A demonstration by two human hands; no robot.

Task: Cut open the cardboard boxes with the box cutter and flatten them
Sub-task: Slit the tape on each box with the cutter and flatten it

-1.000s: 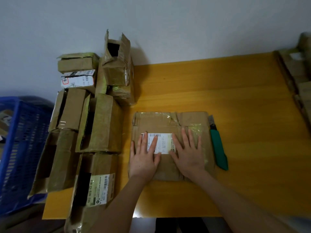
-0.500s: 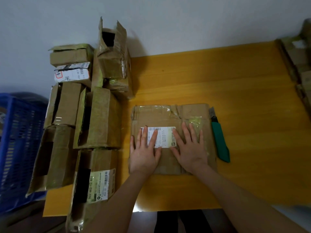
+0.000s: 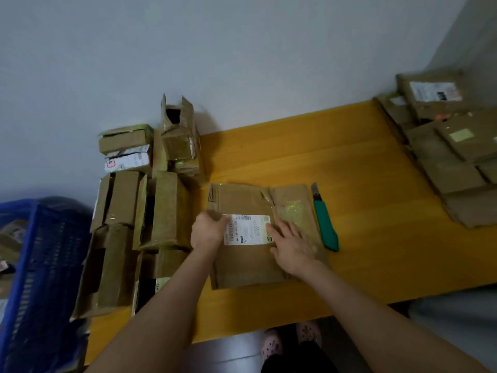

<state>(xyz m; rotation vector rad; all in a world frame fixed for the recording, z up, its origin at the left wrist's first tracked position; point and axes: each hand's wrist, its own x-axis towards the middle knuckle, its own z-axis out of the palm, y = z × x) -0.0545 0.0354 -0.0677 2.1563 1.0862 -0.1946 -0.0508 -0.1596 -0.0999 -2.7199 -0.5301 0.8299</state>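
A flattened box (image 3: 250,262) lies on the bench (image 3: 376,238) near its front edge. The box cutter (image 3: 324,219) lies just beside the box's right side. Cardboard boxes (image 3: 161,211) crowd the bench's left edge, front to back. A pile of flattened cardboard (image 3: 451,157) sits at the back right corner. A crate (image 3: 40,278) stands off the left edge.

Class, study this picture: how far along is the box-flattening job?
Done: flattened stack at right. In hand: flat box, left hand gripping its edge, right hand pressing it; box cutter idle beside. Left: unflattened boxes at left.
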